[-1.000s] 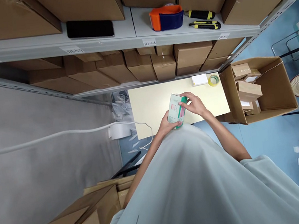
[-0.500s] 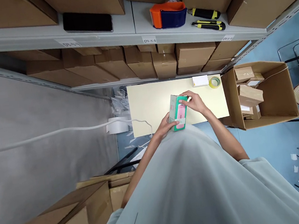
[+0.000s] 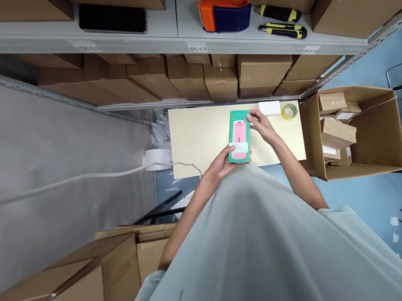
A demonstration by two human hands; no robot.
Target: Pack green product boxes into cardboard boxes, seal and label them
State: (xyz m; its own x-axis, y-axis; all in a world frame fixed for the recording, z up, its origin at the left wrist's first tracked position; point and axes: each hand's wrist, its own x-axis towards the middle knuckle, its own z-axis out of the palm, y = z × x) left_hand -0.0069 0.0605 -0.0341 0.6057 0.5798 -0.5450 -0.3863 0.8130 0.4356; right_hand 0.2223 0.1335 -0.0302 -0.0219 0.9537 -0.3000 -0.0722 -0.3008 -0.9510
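Observation:
I hold a green box with a pink picture and a white label [image 3: 240,136] over a pale yellow table [image 3: 195,139]. My left hand [image 3: 220,163] grips the box's near end from below. At the far right corner of the box, my right hand [image 3: 260,122] pinches its edge with curled fingers. The box's printed face is turned up toward me, lengthwise away from my body.
A small white box [image 3: 269,108] and a roll of yellowish tape [image 3: 289,111] lie at the table's far right. An open carton with small parcels [image 3: 352,127] stands to the right. Shelves ahead hold brown boxes, a phone [image 3: 112,18], a tape dispenser [image 3: 225,12] and two utility knives [image 3: 281,22].
The box has been turned from showing its side to showing its pink front face, and moved a little farther out over the table. Both hands kept hold of it.

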